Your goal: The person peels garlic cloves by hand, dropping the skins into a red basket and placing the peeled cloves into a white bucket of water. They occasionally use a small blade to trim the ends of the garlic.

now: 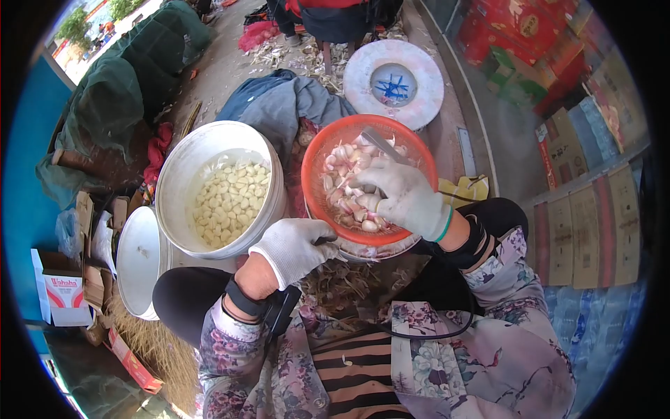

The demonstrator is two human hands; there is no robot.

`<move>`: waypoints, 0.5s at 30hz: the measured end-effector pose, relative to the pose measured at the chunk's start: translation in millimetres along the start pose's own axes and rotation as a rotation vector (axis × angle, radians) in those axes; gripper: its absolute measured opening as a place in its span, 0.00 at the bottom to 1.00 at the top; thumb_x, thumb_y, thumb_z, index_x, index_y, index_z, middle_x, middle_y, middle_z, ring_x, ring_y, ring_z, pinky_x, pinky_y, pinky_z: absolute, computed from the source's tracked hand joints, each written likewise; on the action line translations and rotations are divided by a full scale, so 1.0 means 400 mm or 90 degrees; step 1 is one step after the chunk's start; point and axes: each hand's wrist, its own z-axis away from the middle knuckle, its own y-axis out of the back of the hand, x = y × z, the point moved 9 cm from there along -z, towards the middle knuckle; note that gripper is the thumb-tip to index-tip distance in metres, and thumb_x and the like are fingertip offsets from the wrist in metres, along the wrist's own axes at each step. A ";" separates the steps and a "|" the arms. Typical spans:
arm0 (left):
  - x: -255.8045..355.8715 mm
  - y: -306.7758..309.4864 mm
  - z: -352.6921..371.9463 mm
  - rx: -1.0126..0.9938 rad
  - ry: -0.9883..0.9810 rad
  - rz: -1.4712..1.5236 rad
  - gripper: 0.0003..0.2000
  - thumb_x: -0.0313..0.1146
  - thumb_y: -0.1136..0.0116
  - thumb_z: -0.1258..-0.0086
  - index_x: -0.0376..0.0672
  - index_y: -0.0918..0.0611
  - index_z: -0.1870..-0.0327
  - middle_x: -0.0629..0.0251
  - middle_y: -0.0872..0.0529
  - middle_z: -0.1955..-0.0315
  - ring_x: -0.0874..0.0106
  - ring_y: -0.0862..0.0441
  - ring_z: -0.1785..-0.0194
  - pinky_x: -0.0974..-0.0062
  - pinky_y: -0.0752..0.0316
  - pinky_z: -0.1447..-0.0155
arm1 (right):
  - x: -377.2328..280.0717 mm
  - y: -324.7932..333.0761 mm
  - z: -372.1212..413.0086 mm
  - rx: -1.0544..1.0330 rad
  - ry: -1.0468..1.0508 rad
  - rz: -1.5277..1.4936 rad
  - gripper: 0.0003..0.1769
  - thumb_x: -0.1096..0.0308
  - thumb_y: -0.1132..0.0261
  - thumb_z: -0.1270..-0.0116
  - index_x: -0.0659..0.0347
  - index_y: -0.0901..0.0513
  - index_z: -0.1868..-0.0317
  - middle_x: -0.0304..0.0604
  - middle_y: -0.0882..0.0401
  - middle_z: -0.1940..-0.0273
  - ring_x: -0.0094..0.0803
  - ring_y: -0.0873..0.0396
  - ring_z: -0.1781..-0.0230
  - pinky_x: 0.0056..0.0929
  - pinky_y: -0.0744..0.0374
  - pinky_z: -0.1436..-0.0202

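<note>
An orange plastic basket full of unpeeled and partly peeled garlic cloves sits in front of me. My right hand, in a white glove, reaches into it with the fingers curled among the cloves. A knife is held in that hand, its metal blade pointing up and left; the handle is hidden. Below the basket's left front edge is my left hand, also gloved. Its fingers are curled in with the thumb against them, and what they may hold is hidden. Left of the basket, a white bucket contains peeled cloves in liquid.
Another white bucket leans at the lower left, near cardboard boxes. Dark cloth lies behind the basket. Beyond is a round white object with blue strands in its middle. Garlic skins litter the floor. Cartons stand right.
</note>
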 end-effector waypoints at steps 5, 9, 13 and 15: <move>0.015 -0.006 -0.003 -0.025 -0.019 -0.017 0.09 0.30 0.31 0.41 0.38 0.14 0.62 0.53 0.14 0.72 0.59 0.15 0.68 0.69 0.21 0.61 | -0.042 -0.079 -0.004 0.007 0.079 0.350 0.08 0.63 0.36 0.39 0.56 0.18 0.63 0.45 0.22 0.59 0.44 0.20 0.60 0.42 0.22 0.53; 0.006 0.008 -0.003 -0.027 0.009 0.021 0.08 0.32 0.34 0.39 0.42 0.14 0.61 0.53 0.14 0.71 0.57 0.15 0.66 0.68 0.21 0.61 | -0.041 -0.064 -0.004 0.022 0.069 0.194 0.09 0.65 0.34 0.42 0.58 0.19 0.63 0.45 0.25 0.63 0.45 0.23 0.60 0.42 0.24 0.53; -0.016 0.031 -0.005 0.039 0.091 0.094 0.08 0.27 0.33 0.40 0.38 0.14 0.60 0.55 0.13 0.71 0.67 0.15 0.68 0.73 0.21 0.60 | -0.002 0.017 0.000 0.106 0.009 -0.102 0.08 0.67 0.33 0.39 0.60 0.16 0.61 0.43 0.20 0.66 0.36 0.19 0.64 0.34 0.22 0.60; -0.015 0.043 -0.009 0.096 0.107 0.103 0.09 0.26 0.33 0.40 0.36 0.15 0.59 0.56 0.12 0.70 0.72 0.15 0.68 0.75 0.21 0.60 | 0.052 0.018 -0.002 0.076 -0.090 -0.259 0.08 0.68 0.34 0.36 0.63 0.16 0.60 0.39 0.20 0.68 0.30 0.20 0.67 0.31 0.22 0.62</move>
